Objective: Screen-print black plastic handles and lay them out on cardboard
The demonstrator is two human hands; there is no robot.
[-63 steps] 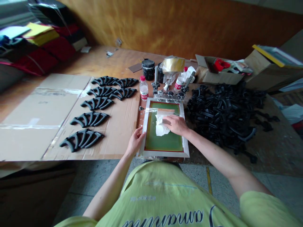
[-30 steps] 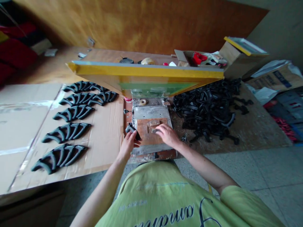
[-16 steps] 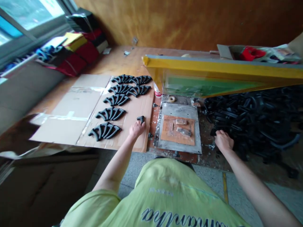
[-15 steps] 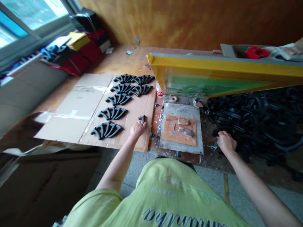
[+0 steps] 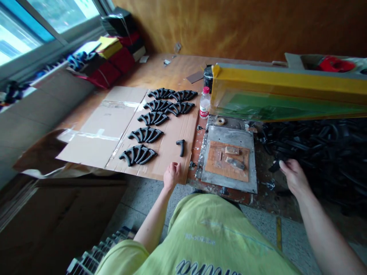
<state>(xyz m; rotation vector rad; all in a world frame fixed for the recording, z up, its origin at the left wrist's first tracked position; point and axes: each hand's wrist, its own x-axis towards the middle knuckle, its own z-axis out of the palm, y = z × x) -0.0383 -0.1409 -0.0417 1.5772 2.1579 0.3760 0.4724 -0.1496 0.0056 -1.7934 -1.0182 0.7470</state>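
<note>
1. Head view, left side first: the left hand (image 5: 172, 176) sits at the near edge of the cardboard sheet (image 5: 120, 126), fingers loosely spread and gripping nothing. The single black curved handle (image 5: 181, 147) lies on the cardboard just past the fingertips, around 1 o'clock from the hand, not touching it.

2. That handle is a short, matte black hook-shaped piece, lying flat, with its bent end pointing away from the person.

3. Right side: the right hand (image 5: 293, 177) is at the near edge of the black parts pile (image 5: 321, 149), fingers curled around a black piece (image 5: 274, 166) that sticks out at about 10 o'clock from the hand. It's dark against the pile, so the shape is hard to make out.

4. Between the hands there's the metal plate (image 5: 229, 160) with an orange-brown pad on it, and the raised yellow-framed screen (image 5: 286, 91) hangs over its far end.

5. At 11 o'clock from the left hand, fanned groups of black handles (image 5: 149, 122) lie in rows on the cardboard, and a small plastic bottle (image 5: 204, 103) with a red cap stands at 12 o'clock.
</note>
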